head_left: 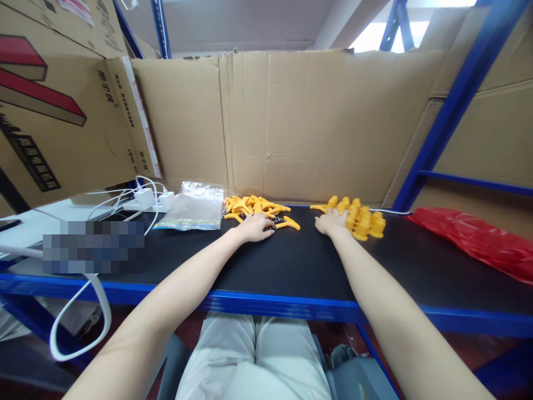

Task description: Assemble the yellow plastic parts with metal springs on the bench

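The yellow handles lie in a loose, tangled pile on the black counter, with small dark bits among them. The left hand rests on the near side of this pile, fingers curled over it; whether they grip anything I cannot tell, since the fingertips are lost among the pieces. Right of the pile, standing close together, are the yellow caps, flared at the base. The right hand lies at the edge of the caps nearest the pile, its fingers partly spread; I cannot tell whether it has hold of one. A yellow piece pokes out beyond that hand, on the side toward the pile.

Just left of the pile is a clear bag, and farther left are white plugs. Well to the right of the pile lies a red bag; behind the pile rises cardboard.

The handles look like light, stiff plastic, smooth and not very fragile, though their curved arms would probably snag on one another; the thick middle of an arm seems the best hold. The caps look light and rigid too, and should suit a pinch around the body above the flare.
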Available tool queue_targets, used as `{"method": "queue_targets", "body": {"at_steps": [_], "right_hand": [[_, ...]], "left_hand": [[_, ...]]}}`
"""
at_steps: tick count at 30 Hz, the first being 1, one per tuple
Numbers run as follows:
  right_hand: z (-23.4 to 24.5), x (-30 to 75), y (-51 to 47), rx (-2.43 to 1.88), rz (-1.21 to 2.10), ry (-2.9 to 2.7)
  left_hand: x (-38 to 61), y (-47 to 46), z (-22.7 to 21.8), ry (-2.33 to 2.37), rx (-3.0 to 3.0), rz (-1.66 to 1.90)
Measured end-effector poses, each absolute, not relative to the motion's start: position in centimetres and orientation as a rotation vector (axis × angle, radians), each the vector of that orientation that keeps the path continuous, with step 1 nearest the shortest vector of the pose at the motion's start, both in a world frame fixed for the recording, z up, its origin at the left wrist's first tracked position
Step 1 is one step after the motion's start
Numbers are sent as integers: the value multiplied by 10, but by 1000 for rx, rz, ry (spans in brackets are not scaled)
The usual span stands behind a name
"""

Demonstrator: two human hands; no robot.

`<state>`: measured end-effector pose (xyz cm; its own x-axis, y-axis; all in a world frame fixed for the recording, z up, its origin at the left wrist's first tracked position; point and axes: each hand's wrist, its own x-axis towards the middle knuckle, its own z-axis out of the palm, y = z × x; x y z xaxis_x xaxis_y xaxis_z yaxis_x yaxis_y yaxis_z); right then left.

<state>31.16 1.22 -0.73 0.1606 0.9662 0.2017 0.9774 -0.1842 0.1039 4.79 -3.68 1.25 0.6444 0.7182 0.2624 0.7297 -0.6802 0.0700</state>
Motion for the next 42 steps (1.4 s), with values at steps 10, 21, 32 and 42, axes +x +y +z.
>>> {"method": "queue_targets", "body": {"at_steps": [10,21,32,42], "right_hand": [[-3,314,5,-2439,-249,-1914],[6,318,2,-2441,-488,-1770],[5,330,-1,-2298,-560,-1819],[3,333,-2,-2181,-626,-1861]], "left_hand": [[52,-41,15,-1312,-2723,-456],[50,-36,10,-1275,-2755,-518],[51,-36,10,-1291,-2740,-504],[53,-37,12,-1281,-2669,-721]]}}
